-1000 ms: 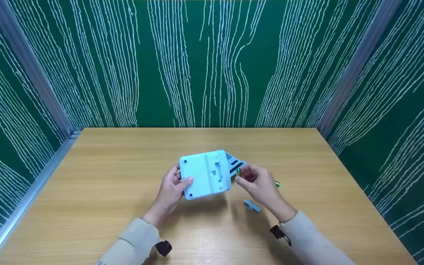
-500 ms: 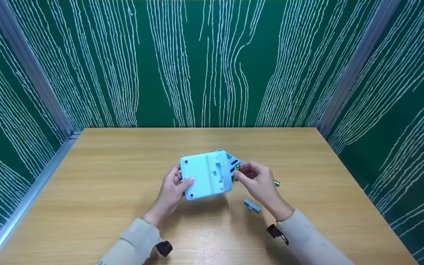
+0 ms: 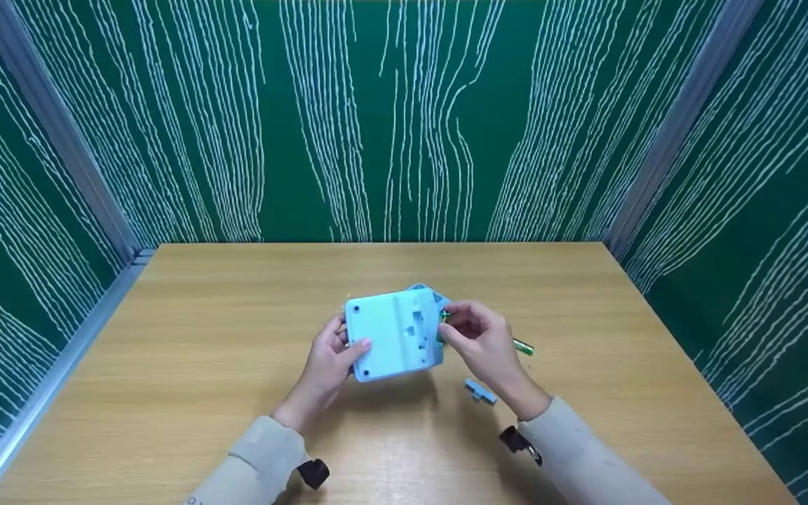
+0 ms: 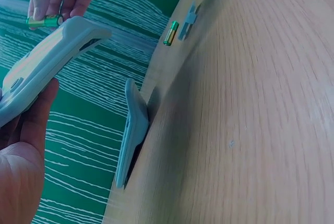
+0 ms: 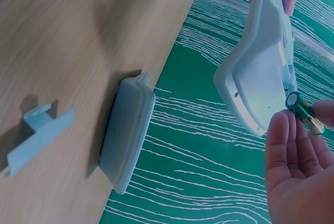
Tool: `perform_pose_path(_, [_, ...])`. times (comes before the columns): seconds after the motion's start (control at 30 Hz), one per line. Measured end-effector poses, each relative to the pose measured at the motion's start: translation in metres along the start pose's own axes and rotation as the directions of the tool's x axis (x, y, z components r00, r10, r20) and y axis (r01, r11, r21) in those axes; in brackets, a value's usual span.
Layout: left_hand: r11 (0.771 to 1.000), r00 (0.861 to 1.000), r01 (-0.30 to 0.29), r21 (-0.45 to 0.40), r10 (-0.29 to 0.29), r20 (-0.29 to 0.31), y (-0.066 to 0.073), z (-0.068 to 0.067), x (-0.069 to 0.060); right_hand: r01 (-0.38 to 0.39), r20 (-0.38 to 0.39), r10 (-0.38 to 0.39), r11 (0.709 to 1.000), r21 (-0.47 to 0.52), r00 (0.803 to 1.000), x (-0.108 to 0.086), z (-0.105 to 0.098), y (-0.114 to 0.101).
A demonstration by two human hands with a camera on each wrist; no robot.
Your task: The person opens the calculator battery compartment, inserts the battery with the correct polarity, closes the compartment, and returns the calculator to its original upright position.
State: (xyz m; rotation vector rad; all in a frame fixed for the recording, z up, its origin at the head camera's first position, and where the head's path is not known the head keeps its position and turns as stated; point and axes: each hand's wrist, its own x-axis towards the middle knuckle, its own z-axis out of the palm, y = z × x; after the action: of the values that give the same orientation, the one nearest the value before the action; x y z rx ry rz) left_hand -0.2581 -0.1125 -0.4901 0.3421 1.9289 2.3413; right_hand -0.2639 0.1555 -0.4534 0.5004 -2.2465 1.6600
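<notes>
My left hand (image 3: 327,356) grips a light-blue box-like device (image 3: 379,337) above the table, thumb across its underside. That underside faces up toward the head camera, with an uncovered battery compartment near its right end. What kind of device it is cannot be seen. My right hand (image 3: 485,344) pinches a green-and-gold battery (image 5: 300,107) between thumb and fingers, right beside the device's compartment end. A second battery (image 4: 171,33) lies on the table beyond the right hand. Nearer me lies the small blue battery cover (image 3: 480,392) with its tab.
Another light-blue wedge-shaped item (image 5: 125,132) lies on the wooden table (image 3: 200,379), mostly hidden behind the held device in the head view. Green walls (image 3: 306,126) with white wavy lines enclose the back and sides. A dark wrist camera (image 3: 313,473) hangs at the left sleeve.
My right hand has moved left with the battery, up to the device's compartment end. More of the second battery shows now. The left hand and device have barely shifted.
</notes>
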Motion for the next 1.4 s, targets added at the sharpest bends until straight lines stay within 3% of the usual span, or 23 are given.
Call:
perform_pose_path(0.53, [1.000,1.000,0.001,0.022,-0.002,0.015,-0.003,-0.001,0.000,-0.008,0.005,0.008,0.999,0.038,1.000,0.001,0.011,-0.001])
perform_pose_path(1.17, [0.999,0.999,0.001,0.041,-0.002,0.035,-0.004,-0.001,0.000,-0.052,0.026,0.054,0.996,-0.071,0.998,0.000,0.011,-0.005])
perform_pose_path(1.4, [0.999,0.999,0.003,0.041,-0.005,0.039,-0.003,-0.001,-0.001,-0.018,0.015,0.019,0.996,-0.091,1.000,0.001,0.013,-0.004])
